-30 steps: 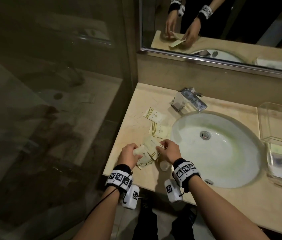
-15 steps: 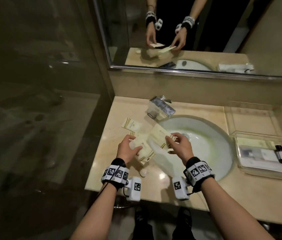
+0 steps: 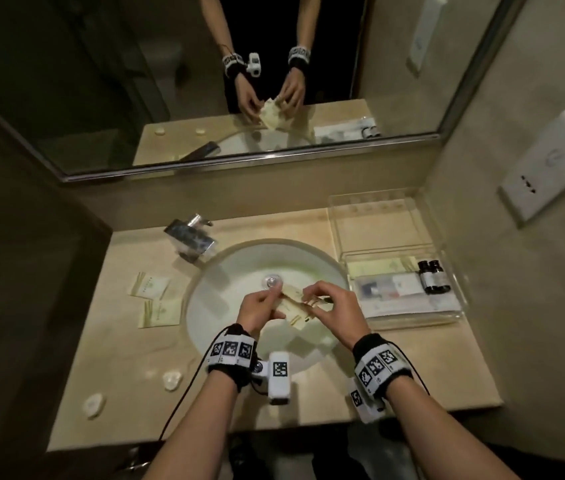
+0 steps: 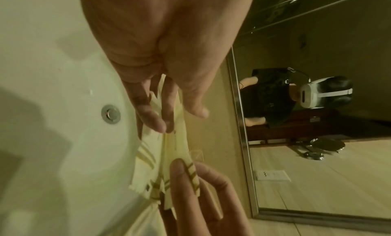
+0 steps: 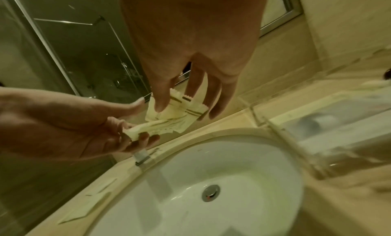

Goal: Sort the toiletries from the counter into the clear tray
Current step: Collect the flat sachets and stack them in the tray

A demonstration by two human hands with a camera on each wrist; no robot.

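Both hands hold a small stack of cream toiletry sachets (image 3: 296,304) with gold stripes in the air above the sink basin (image 3: 236,271). My left hand (image 3: 260,308) pinches the stack's left end; the sachets (image 4: 169,157) fan out beyond its fingers. My right hand (image 3: 333,306) pinches the right end of the sachets (image 5: 169,120). The clear tray (image 3: 447,268) stands on the counter to the right, holding flat packets and two dark small bottles (image 3: 432,276). Two more sachets (image 3: 151,285) lie on the counter left of the sink.
A chrome faucet (image 3: 191,237) stands behind the sink at the left. Two round white soaps (image 3: 172,380) lie near the counter's front left edge. A mirror (image 3: 239,81) runs along the back wall, a wall socket (image 3: 547,168) at the right.
Both hands lifted the stack of sachets off the counter's left side and carried it rightward over the sink, toward the tray. The head view swung right.
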